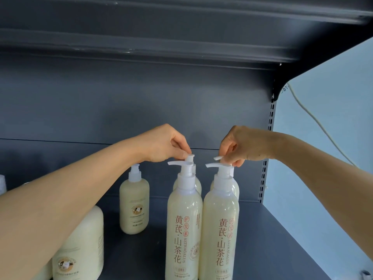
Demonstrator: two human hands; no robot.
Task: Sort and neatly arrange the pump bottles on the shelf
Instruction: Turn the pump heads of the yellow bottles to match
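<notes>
Pump bottles stand on dark shelf (282, 239): two tall front ones, front-left bottle (184, 229) & front-right bottle (220, 235), side by side w/ red lettering, each w/ another bottle right behind. Left hand (165, 145) pinches pump head of rear-left bottle (190, 157). Right hand (240, 147) pinches pump head of rear-right bottle (219, 158). Short bottle (134, 203) stands apart to left; wide bottle (80, 249) sits near front-left edge, partly behind left forearm.

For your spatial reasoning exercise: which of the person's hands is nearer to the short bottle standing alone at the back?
Left. The left hand pinches a rear pump just right of the short bottle; the right hand pinches a pump farther right.
</notes>
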